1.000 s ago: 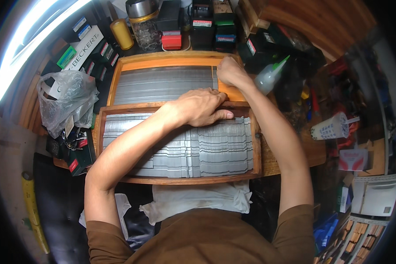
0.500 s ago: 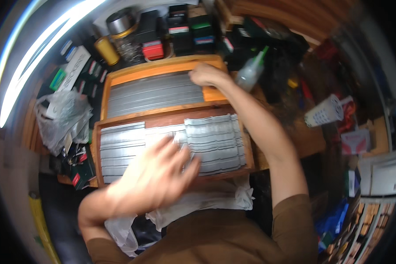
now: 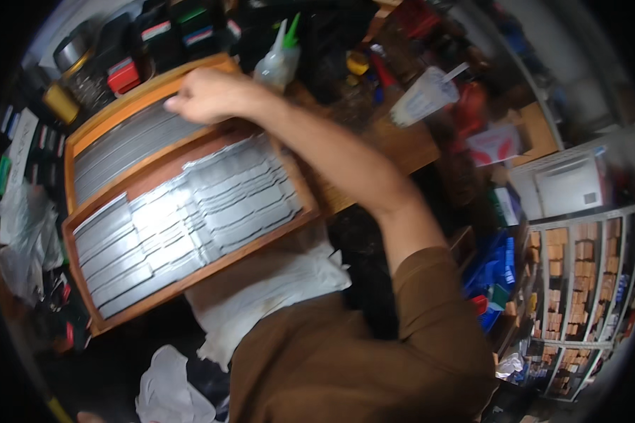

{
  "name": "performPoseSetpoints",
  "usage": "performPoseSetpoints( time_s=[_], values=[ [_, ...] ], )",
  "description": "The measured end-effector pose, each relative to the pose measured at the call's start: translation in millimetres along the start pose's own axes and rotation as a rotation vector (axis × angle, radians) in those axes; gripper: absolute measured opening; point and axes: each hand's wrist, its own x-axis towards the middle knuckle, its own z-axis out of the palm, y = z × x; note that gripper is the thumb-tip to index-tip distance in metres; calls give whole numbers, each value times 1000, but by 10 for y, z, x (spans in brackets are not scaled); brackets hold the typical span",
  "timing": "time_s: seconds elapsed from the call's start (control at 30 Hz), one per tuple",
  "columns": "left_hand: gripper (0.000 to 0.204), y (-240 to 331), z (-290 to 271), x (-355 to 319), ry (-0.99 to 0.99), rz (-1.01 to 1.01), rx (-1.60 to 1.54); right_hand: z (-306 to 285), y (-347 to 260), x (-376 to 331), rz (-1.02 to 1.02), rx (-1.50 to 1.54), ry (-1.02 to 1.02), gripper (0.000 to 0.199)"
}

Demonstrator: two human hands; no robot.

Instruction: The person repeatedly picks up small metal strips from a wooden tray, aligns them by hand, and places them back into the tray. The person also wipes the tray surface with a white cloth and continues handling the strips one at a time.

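My right hand (image 3: pixel 208 95) reaches over the right end of the far wooden tray (image 3: pixel 222 62). Its fingers are curled together at the ends of the long dark grey metal strips (image 3: pixel 130 141) lying there; whatever they may grip is hidden. Closer to me is a second, reddish-brown wooden tray (image 3: pixel 212 271), filled with shorter, shiny metal strips (image 3: pixel 240 190) in side-by-side stacks. Only a sliver of skin, apparently my left hand (image 3: pixel 89 417), shows at the lower left edge, with its fingers out of sight.
Behind the trays stand dark boxes (image 3: pixel 155 32), a jar (image 3: pixel 74 56) and squeeze bottles (image 3: pixel 279 63). A plastic cup (image 3: pixel 423 99) sits on the bench at right. A plastic bag (image 3: pixel 25 240) hangs at left. White cloth (image 3: pixel 268 282) lies by my lap. Shelves of wooden blocks (image 3: pixel 582 282) stand far right.
The view has swung to the right, shifting the trays leftward. My left hand has gone from above the near tray to the lower left edge. My right hand stays at the far tray.
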Motion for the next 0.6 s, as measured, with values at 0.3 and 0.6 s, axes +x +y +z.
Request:
performPoseSetpoints(
  time_s=[0.3,0.6],
  values=[
    [31,-200,-103,562,-60,-220,-524,-157,481,-733,69,204,-8,45],
    [31,38,-246,893,-177,-110,-723,-144,-13,-789,-152,91,-36,40]
  ],
)
